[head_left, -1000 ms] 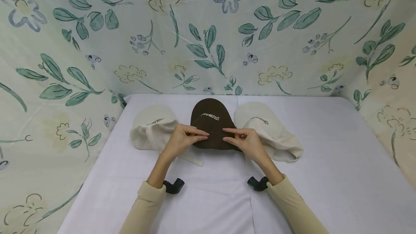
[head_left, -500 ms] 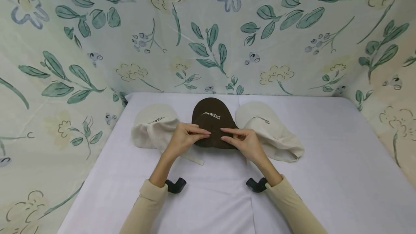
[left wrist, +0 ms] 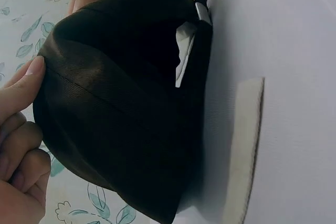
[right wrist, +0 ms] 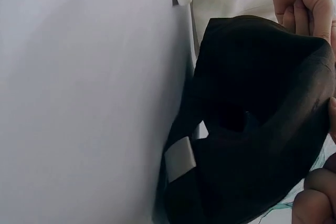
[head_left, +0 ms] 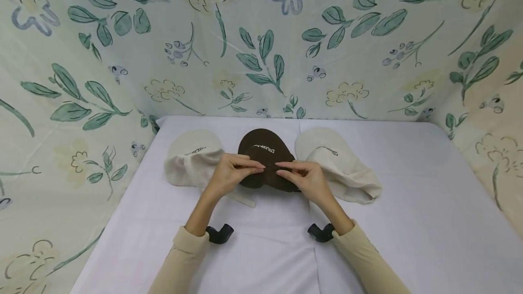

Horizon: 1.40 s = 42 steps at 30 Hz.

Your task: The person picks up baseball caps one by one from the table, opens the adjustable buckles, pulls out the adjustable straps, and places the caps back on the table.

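Note:
A dark brown baseball cap (head_left: 258, 142) with white lettering lies in the middle, its brim facing away from me. My left hand (head_left: 230, 173) pinches the top of its crown between thumb and forefinger. From the other side, my right hand (head_left: 310, 177) pinches the crown the same way, fingertips close to the left ones. In the left wrist view the cap's crown (left wrist: 105, 114) bulges up, and its rear opening and strap face me. The strap's metal buckle (right wrist: 180, 159) shows in the right wrist view, low by the table.
A cream cap (head_left: 192, 142) with a slumped crown sits left of the brown one, its strap (head_left: 241, 198) trailing on the white tablecloth (head_left: 261, 257). Another cream cap (head_left: 327, 142) lies to the right. A floral curtain (head_left: 229, 40) hangs behind the table.
The brown cap has shifted slightly down and left in the head view, and its crown now dips between the hands. My right fingertips have moved a little closer to the left ones.

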{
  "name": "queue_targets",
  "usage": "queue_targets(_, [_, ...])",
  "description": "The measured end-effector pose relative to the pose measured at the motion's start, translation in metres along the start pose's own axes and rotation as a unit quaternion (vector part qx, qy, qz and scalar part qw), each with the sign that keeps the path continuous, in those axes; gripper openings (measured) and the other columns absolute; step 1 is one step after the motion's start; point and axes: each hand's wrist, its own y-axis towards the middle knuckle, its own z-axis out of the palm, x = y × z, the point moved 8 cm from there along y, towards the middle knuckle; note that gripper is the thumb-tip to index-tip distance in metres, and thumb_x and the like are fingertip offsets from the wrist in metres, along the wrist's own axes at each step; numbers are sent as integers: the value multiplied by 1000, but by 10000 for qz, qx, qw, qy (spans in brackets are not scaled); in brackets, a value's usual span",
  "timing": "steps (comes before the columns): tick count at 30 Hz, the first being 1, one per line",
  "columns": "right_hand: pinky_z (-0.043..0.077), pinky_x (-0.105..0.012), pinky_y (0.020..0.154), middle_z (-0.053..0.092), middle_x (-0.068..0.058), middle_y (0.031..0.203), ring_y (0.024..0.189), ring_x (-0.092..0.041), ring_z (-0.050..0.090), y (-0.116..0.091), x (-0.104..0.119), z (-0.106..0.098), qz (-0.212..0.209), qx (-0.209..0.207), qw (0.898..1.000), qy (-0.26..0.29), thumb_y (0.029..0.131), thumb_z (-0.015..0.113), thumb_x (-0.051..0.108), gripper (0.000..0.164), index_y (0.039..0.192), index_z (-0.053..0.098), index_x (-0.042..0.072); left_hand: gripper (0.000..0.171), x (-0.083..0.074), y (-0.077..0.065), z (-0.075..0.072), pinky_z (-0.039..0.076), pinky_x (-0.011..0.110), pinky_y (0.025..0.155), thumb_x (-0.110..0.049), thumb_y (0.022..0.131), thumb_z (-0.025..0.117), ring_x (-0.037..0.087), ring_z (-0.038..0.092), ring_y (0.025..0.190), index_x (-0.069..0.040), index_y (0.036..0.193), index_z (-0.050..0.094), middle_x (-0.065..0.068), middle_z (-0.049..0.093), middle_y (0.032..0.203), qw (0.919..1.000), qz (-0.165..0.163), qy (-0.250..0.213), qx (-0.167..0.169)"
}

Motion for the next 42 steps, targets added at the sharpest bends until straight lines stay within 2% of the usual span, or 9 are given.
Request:
queue_targets(4, [32, -23, 51, 44, 2, 64, 59, -6, 38, -2, 10, -2, -462, -177, 9986, 166, 90, 80, 8, 19, 109, 83, 10, 11, -10, 0, 0, 46, 16, 61, 7, 88, 75, 7, 57, 72, 2, 95, 82, 16, 74, 85, 9998, 160, -81, 11])
queue_targets(7, [30, -24, 50, 42, 1, 63, 58, -7, 36, -3, 18, -3, -657, -326, 9969, 289, 89, 80, 3, 18, 106, 83, 7, 11, -20, 0, -2, 45, 15, 60, 7, 89, 75, 7, 56, 70, 3, 96, 82, 17, 74, 85, 9997, 216, -125, -17])
queue_targets(10, [28, -24, 49, 42, 1, 61, 57, -7, 34, -4, 26, -3, -825, -440, 9949, 369, 87, 80, 0, 17, 103, 83, 5, 10, -29, -1, -4, 49, 16, 64, 7, 89, 75, 8, 60, 73, 3, 96, 82, 18, 75, 86, 9995, 224, -229, -63])
queue_targets(17, [26, -27, 47, 40, 1, 59, 54, -8, 33, -6, 50, -4, -1189, -580, 9897, 543, 84, 80, -8, 17, 100, 82, 0, 11, -51, -2, -12, 58, 21, 79, 10, 88, 74, 11, 70, 86, 6, 95, 81, 21, 78, 95, 9981, 400, -444, -177])
queue_targets(24, [26, -26, 47, 44, 2, 59, 54, -8, 33, -10, 77, -9, -1616, -760, 9827, 497, 83, 79, -12, 19, 98, 83, 1, 9, -73, -1, -16, 55, 20, 69, 8, 88, 76, 14, 68, 76, 4, 94, 82, 17, 77, 86, 9968, 547, -515, -281])
queue_targets(31, [24, -23, 48, 39, 4, 56, 53, -5, 31, -13, 103, -14, -2098, -970, 9721, 400, 79, 80, -16, 23, 95, 83, 0, 9, -91, -2, -18, 50, 19, 62, 10, 88, 74, 14, 65, 70, 7, 93, 81, 18, 75, 82, 9931, 809, -755, -380])
queue_targets(38, [23, -21, 49, 38, 3, 56, 54, -5, 32, -19, 125, -19, -2326, -1127, 9654, 347, 75, 82, -17, 23, 92, 83, -1, 9, -107, -7, -18, 46, 18, 58, 12, 87, 74, 15, 65, 66, 9, 93, 80, 15, 74, 79, 9907, 1024, -789, -421])
queue_targets(42, [22, -21, 48, 37, 3, 56, 54, -5, 31, -22, 135, -21, -2358, -1141, 9644, 376, 76, 82, -16, 22, 91, 82, -1, 9, -116, -10, -17, 42, 17, 55, 14, 86, 74, 12, 59, 62, 10, 92, 80, 16, 74, 78, 9898, 1144, -740, -426])
